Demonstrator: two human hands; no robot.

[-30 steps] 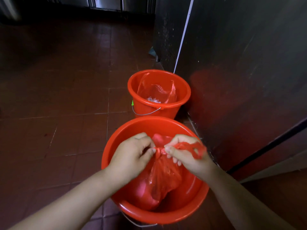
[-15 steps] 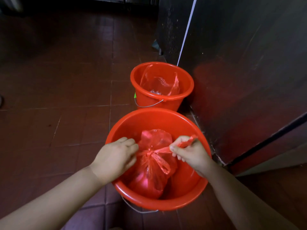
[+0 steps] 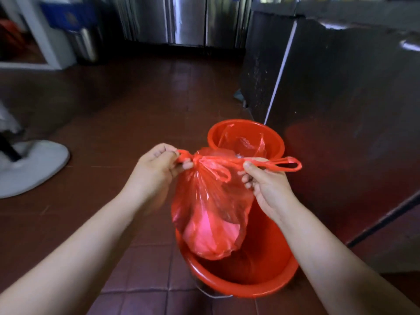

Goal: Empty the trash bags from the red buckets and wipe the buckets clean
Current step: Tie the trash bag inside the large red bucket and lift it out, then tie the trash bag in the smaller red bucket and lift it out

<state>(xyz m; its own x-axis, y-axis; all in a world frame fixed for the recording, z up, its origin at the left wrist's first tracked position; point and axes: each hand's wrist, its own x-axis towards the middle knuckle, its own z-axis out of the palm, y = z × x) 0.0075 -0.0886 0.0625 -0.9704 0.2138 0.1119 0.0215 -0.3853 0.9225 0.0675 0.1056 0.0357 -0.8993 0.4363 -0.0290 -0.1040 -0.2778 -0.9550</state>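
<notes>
The left hand [image 3: 156, 165] is gripping one red handle loop of the knotted trash bag [image 3: 211, 214], fingers curled fully around the plastic with the thumb on top. The right hand [image 3: 267, 185] is pinching the opposite handle loop between thumb and index finger, the remaining fingers curling loosely beneath; the free end of that loop is projecting past the thumb, away from the left hand. The knot is sitting between the two hands, closer to the left one. The bag body is hanging below both hands, its lower end dipping into the near red bucket [image 3: 238, 285], which is standing on the tiled floor [image 3: 113, 133] directly beneath the wrists. Beyond the right hand's fingertips, a second red bucket [image 3: 276, 142] is holding an open red liner [image 3: 243, 142] and is standing beside a dark metal cabinet [image 3: 341, 110].
</notes>
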